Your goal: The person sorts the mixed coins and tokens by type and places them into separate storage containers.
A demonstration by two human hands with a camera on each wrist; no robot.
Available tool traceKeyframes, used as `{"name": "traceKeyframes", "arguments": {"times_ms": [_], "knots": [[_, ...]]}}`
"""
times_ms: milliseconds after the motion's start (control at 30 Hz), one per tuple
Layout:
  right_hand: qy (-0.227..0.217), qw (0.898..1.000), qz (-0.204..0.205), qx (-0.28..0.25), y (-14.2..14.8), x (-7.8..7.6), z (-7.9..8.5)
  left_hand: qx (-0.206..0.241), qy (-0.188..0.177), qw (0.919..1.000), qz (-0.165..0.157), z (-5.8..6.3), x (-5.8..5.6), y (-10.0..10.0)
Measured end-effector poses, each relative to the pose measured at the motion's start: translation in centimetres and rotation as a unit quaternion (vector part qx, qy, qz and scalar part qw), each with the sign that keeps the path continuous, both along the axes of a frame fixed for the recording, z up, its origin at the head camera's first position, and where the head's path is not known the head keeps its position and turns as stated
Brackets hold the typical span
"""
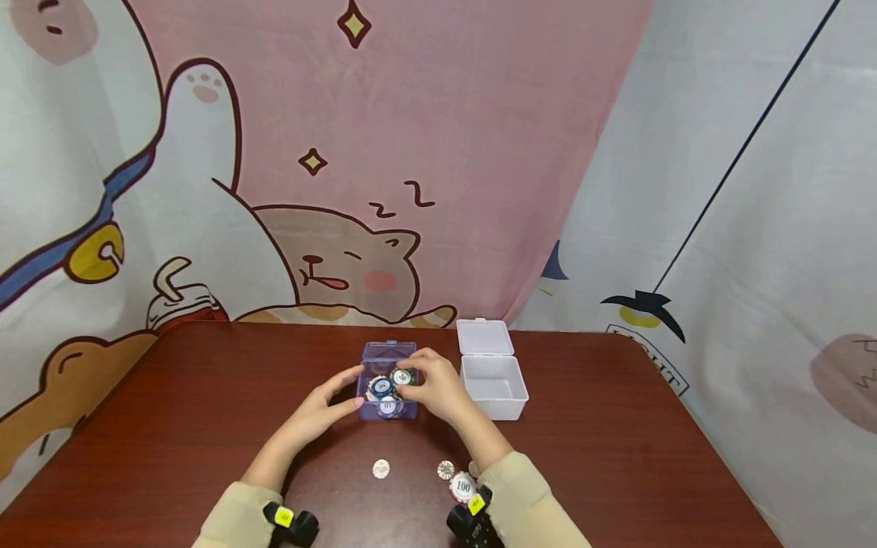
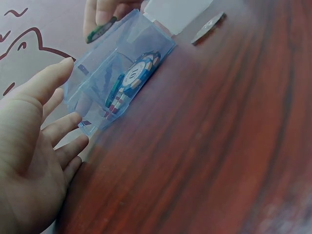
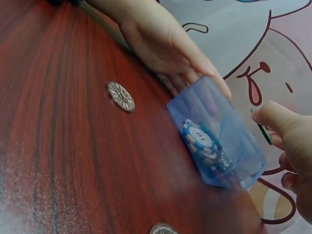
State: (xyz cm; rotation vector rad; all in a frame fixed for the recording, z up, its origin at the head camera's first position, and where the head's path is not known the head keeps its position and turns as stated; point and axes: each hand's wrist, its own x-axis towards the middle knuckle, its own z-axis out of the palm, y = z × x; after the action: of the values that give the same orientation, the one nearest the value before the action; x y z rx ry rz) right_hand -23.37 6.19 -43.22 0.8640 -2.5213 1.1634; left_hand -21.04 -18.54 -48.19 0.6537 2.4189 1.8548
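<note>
And there, the right hand [image 1: 441, 387] has its grip clamped on a green-edged chip [image 1: 403, 377] at the mouth of the blue see-through box [image 1: 366, 412] on the worktop [image 1: 185, 411], other chips [image 1: 381, 387] inside, while the left hand [image 1: 320, 407], grip apart, touches the box's side.

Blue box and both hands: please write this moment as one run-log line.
left hand: touches blue box; right hand: pinches green chip; blue box: chips inside; white box: open
</note>
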Motion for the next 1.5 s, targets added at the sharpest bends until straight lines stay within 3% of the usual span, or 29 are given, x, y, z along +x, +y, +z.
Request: {"name": "traceKeyframes", "arguments": {"times_ms": [333, 867, 1167, 1500], "knots": [[-0.030, 0.999, -0.025, 0.004, -0.1, -0.6, -1.6, -0.005, -0.004, 1.0000, 0.004, 0.1, 0.0, 0.0], [-0.042, 0.997, -0.036, 0.045, -0.3, -0.4, -1.3, -0.010, -0.001, 0.9999, 0.008, -0.1, 0.1, 0.0], [-0.018, 1.000, 0.006, -0.020, 0.3, 0.7, -0.2, -0.009, 0.007, 0.9999, 0.003, 0.0, 0.1, 0.0], [-0.010, 0.998, 0.054, -0.035, 2.1, 2.8, 0.3, -0.011, 0.007, 0.9999, 0.008, 0.3, 0.2, 0.1]]}}
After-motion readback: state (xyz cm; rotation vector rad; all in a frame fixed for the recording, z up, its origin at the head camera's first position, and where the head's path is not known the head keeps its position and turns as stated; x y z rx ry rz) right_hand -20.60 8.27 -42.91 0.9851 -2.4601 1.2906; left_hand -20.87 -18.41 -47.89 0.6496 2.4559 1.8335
